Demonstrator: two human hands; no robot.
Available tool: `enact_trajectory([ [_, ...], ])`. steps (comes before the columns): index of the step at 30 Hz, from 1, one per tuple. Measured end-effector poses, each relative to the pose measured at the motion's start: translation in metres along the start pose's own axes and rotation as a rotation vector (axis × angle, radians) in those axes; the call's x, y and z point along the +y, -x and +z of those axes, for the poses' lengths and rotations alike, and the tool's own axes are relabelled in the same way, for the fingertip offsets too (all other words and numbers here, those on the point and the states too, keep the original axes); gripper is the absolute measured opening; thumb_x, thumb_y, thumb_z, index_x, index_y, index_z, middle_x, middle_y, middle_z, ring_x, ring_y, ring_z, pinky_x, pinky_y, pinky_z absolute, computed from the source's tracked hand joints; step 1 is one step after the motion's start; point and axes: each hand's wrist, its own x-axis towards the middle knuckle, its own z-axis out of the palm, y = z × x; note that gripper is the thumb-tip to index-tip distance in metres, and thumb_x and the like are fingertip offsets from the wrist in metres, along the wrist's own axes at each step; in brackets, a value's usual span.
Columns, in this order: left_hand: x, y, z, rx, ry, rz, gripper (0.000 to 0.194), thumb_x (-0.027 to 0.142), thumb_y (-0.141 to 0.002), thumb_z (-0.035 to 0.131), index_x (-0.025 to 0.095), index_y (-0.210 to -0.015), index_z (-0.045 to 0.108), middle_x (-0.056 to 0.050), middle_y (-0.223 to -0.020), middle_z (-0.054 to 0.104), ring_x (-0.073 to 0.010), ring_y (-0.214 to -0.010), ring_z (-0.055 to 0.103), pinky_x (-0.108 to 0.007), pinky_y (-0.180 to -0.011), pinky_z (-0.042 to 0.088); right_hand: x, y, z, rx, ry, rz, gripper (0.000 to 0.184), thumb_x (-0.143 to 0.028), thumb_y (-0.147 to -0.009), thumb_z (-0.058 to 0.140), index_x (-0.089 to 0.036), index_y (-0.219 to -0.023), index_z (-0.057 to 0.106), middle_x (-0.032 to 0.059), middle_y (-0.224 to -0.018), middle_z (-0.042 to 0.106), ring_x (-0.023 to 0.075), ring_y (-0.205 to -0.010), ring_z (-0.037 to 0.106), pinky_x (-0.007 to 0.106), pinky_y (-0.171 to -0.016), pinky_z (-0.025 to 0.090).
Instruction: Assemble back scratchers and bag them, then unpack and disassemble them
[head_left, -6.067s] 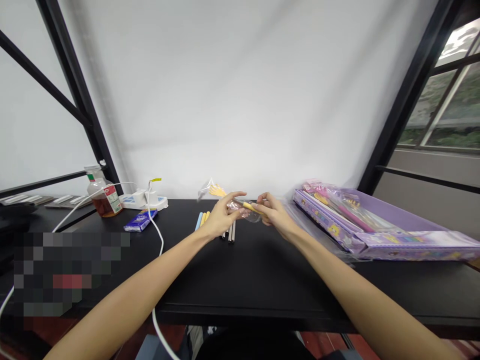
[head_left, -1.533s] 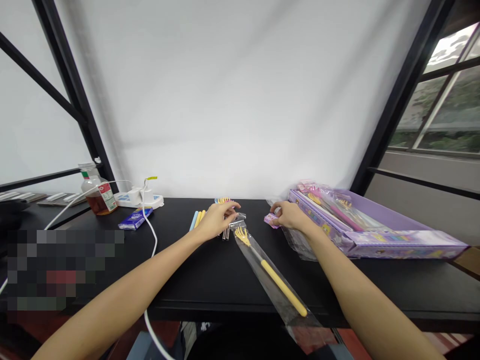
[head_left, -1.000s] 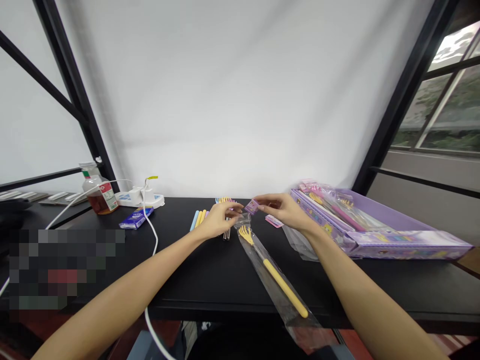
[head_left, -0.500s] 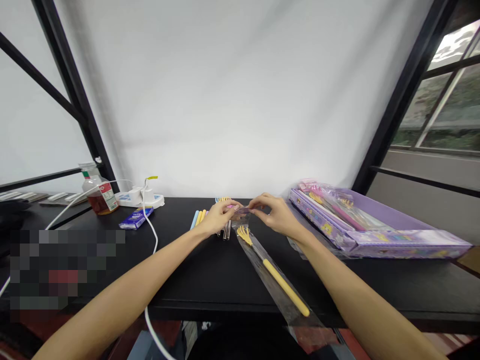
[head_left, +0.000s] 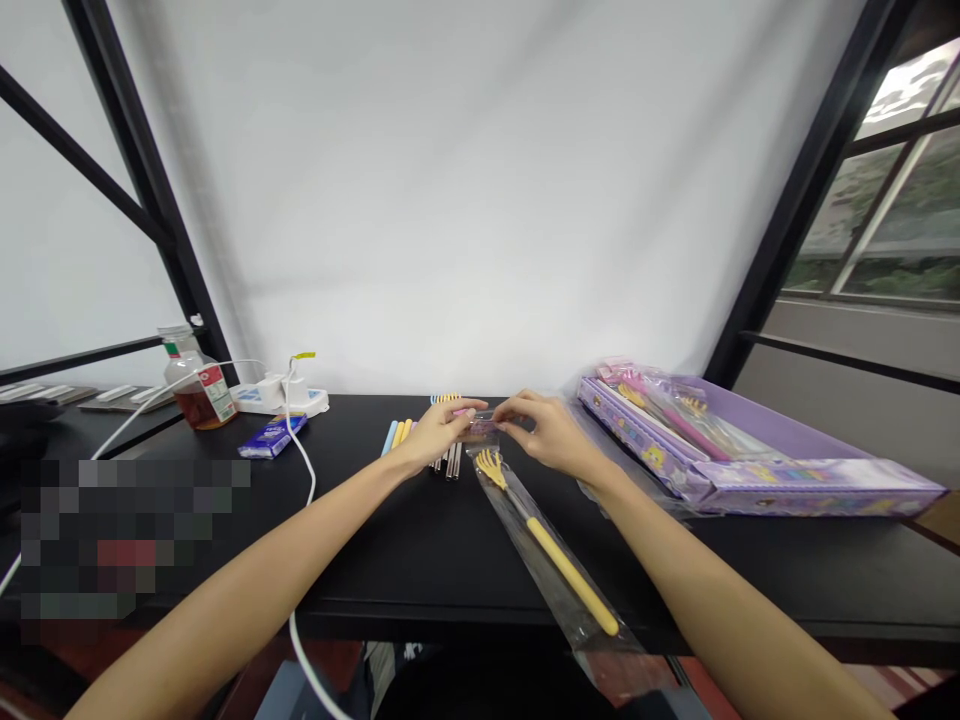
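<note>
A yellow hand-shaped back scratcher (head_left: 559, 563) lies in a clear plastic sleeve (head_left: 541, 575) that runs from the middle of the black table (head_left: 420, 540) over its front edge. At the sleeve's far end my left hand (head_left: 433, 434) and my right hand (head_left: 541, 432) meet, fingers pinched on a small purple tag (head_left: 481, 427) at the sleeve's mouth. Just behind my left hand lie several more scratchers with blue, yellow and dark handles (head_left: 400, 434).
A purple printed box (head_left: 757, 455) holding wrapped scratchers sits at the right. On the left stand a bottle of brown liquid (head_left: 192, 384), a white power strip (head_left: 279, 399) with a white cable (head_left: 307, 480) and a blue tissue pack (head_left: 270, 437).
My right hand picked a small purple tag from beside the box and carried it left to the sleeve's far end. Both hands now pinch it there. The bagged scratcher stayed put.
</note>
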Motion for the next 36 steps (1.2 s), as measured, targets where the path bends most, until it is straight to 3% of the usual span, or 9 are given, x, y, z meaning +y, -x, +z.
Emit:
enact_trajectory([
  [6,0.003,0.003,0.005,0.027,0.015,-0.038,0.031,0.031,-0.085,0.069,0.017,-0.113,0.069,0.004,-0.067,0.055,-0.0121,-0.073,0.059,-0.04,-0.091,0.055,0.003,0.001,0.005,0.007,0.086,-0.133,0.016,-0.013,-0.087,0.062,-0.022,-0.098,0.069,0.0058,-0.093,0.068,0.0227,-0.093,0.057,0.038,-0.085,0.048],
  [11,0.006,0.003,0.006,0.03,0.034,-0.074,0.033,0.029,-0.088,0.066,0.016,-0.118,0.065,-0.005,-0.09,0.07,-0.0184,-0.091,0.066,-0.04,-0.093,0.053,0.004,0.002,0.012,-0.025,0.084,-0.192,0.032,-0.006,-0.089,0.054,-0.024,-0.111,0.068,0.0069,-0.1,0.065,0.0227,-0.097,0.056,0.039,-0.086,0.049],
  [15,0.009,0.004,0.007,0.064,0.045,-0.118,0.035,0.025,-0.09,0.064,0.015,-0.123,0.062,-0.008,-0.094,0.073,-0.0186,-0.091,0.069,-0.038,-0.092,0.053,0.001,0.001,0.015,-0.025,0.098,-0.206,0.031,-0.006,-0.088,0.054,-0.023,-0.104,0.073,0.008,-0.101,0.065,0.023,-0.097,0.055,0.039,-0.086,0.049],
  [22,0.007,0.003,0.003,0.08,0.042,-0.129,0.038,0.035,-0.089,0.066,0.016,-0.122,0.06,-0.012,-0.098,0.074,-0.0211,-0.095,0.07,-0.04,-0.093,0.051,-0.008,0.001,0.011,-0.084,0.057,-0.144,0.025,-0.01,-0.085,0.059,-0.021,-0.101,0.074,0.0055,-0.093,0.073,0.0217,-0.092,0.06,0.035,-0.083,0.049],
  [26,0.004,0.001,-0.001,0.064,-0.037,-0.058,0.043,0.052,-0.091,0.058,0.016,-0.115,0.063,-0.014,-0.107,0.073,-0.0258,-0.105,0.068,-0.044,-0.096,0.05,-0.009,-0.001,0.004,0.028,0.038,-0.029,0.022,-0.014,-0.086,0.057,-0.021,-0.1,0.073,0.0045,-0.084,0.071,0.0188,-0.081,0.062,0.032,-0.076,0.047],
  [29,0.0,-0.001,-0.004,0.051,-0.12,0.024,0.043,0.047,-0.078,0.075,0.014,-0.104,0.067,-0.015,-0.113,0.071,-0.0278,-0.106,0.068,-0.043,-0.096,0.051,-0.006,-0.002,-0.001,0.083,0.013,0.119,0.017,-0.019,-0.087,0.056,-0.019,-0.096,0.07,0.0022,-0.076,0.069,0.0155,-0.068,0.06,0.028,-0.067,0.045],
  [31,-0.002,0.0,-0.007,0.044,-0.213,0.033,0.043,0.035,-0.066,0.085,0.013,-0.099,0.07,-0.015,-0.112,0.071,-0.029,-0.106,0.068,-0.042,-0.094,0.053,-0.003,-0.002,-0.004,-0.019,-0.011,0.226,0.014,-0.028,-0.086,0.058,-0.019,-0.088,0.068,0.0005,-0.068,0.067,0.0141,-0.06,0.057,0.026,-0.06,0.042],
  [36,-0.004,0.0,-0.009,0.087,-0.39,0.013,0.029,0.034,-0.066,0.084,0.014,-0.086,0.075,-0.013,-0.102,0.074,-0.0291,-0.1,0.069,-0.043,-0.093,0.054,-0.007,0.002,-0.007,-0.586,-0.049,0.359,0.045,-0.06,-0.072,0.07,-0.019,-0.058,0.061,-0.0004,-0.053,0.06,0.013,-0.052,0.051,0.025,-0.05,0.034],
])
